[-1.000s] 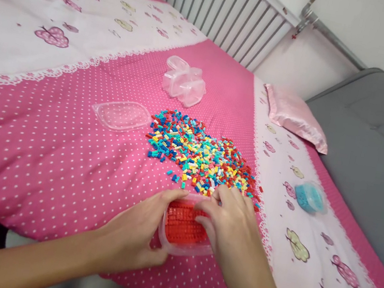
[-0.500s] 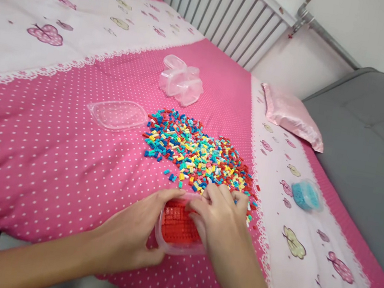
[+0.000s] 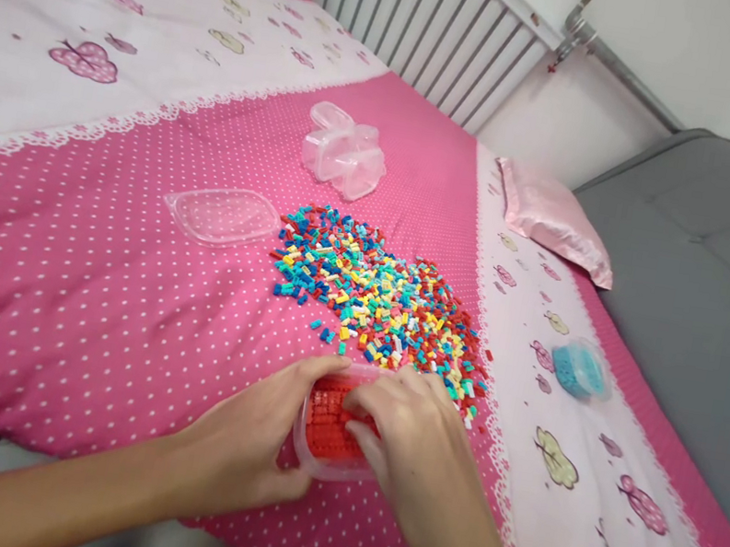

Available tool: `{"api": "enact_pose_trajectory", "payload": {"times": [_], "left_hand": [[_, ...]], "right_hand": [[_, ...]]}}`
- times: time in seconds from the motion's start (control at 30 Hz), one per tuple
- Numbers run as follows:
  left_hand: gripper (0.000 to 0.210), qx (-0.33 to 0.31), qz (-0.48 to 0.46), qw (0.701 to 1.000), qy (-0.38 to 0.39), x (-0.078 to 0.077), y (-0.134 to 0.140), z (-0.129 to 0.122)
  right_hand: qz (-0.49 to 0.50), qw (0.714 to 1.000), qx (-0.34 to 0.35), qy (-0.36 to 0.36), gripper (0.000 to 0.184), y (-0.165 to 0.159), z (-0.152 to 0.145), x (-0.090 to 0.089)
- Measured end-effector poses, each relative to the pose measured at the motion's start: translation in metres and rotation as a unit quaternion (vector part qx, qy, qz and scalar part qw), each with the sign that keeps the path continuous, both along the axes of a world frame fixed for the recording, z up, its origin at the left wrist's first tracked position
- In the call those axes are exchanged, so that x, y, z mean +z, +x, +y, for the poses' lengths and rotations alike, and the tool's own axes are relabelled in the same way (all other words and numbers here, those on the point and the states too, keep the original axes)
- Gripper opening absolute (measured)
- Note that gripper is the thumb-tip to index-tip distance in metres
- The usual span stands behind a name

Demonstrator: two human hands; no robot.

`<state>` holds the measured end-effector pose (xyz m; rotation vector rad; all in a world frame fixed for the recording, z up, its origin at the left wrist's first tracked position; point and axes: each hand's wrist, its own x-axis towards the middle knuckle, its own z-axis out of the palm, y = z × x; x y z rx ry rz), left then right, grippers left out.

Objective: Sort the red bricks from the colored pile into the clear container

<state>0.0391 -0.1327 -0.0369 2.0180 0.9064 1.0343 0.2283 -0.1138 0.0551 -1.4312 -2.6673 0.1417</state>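
Note:
A clear plastic container [image 3: 304, 436] with red building bricks [image 3: 328, 417] packed in rows sits at the near side of the bed. My left hand [image 3: 265, 430] is closed around its left wall, fingers at the far rim and thumb at the near corner. My right hand [image 3: 406, 425] reaches over the right part of the container, its thumb and forefinger bent down to the bricks. Whatever lies between those fingertips is hidden. Just beyond the container spreads a pile of small multicoloured bricks [image 3: 382, 295].
A clear lid [image 3: 224, 217] lies left of the pile. Several clear empty containers [image 3: 345, 153] are clustered behind it. To the right stands a container of blue bricks [image 3: 579, 370]. A pink pillow [image 3: 552, 221] rests by the grey headboard [image 3: 712, 248].
My right hand has shifted from the container's far rim down and inward, its fingers now lower over the red bricks. My left hand keeps its hold.

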Motion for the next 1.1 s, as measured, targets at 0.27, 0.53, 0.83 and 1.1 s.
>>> {"api": "enact_pose_trajectory", "payload": {"times": [0.27,0.53,0.83,1.1], "left_hand": [[0.097,0.001,0.009,1.0,-0.003,-0.001,0.0,0.0],[0.099,0.005,0.022,0.999,-0.023,-0.002,-0.001,0.0],[0.099,0.0,0.013,1.0,-0.022,-0.001,0.0,-0.001],[0.098,0.0,0.008,1.0,-0.022,-0.001,-0.001,-0.001]], "right_hand": [[0.016,1.0,0.013,-0.001,0.017,0.002,-0.001,0.002],[0.045,0.999,-0.009,-0.023,0.016,0.004,-0.007,-0.01],[0.033,0.999,0.019,-0.03,0.016,0.006,-0.003,-0.014],[0.059,0.998,0.026,-0.027,0.019,0.009,-0.003,-0.023]]}}
